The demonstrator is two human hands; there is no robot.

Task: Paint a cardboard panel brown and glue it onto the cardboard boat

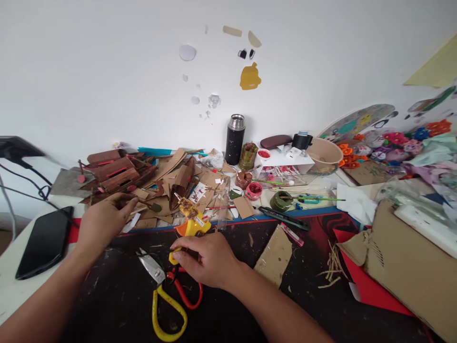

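My left hand [107, 219] is closed in a pinch at the edge of the cardboard pile. Between its fingertips it appears to hold a thin brown stick with a dark green, paddle-shaped end [155, 207]. My right hand [209, 259] has its thumb and fingers closed on the yellow handle of a hot glue gun [194, 220]. The gun's nozzle points up and to the left, and its body is smeared with brown. Below both hands, open scissors [156, 269] with one yellow and one red handle lie on the dark mat [117, 305].
Brown-painted cardboard pieces [117, 174] and scraps crowd the back left. Along the wall stand a black thermos [234, 143], paint pots [254, 190] and a beige bowl [324, 155]. A utility knife [283, 217] and cardboard piece [274, 255] lie rightward; a phone [44, 243] lies left.
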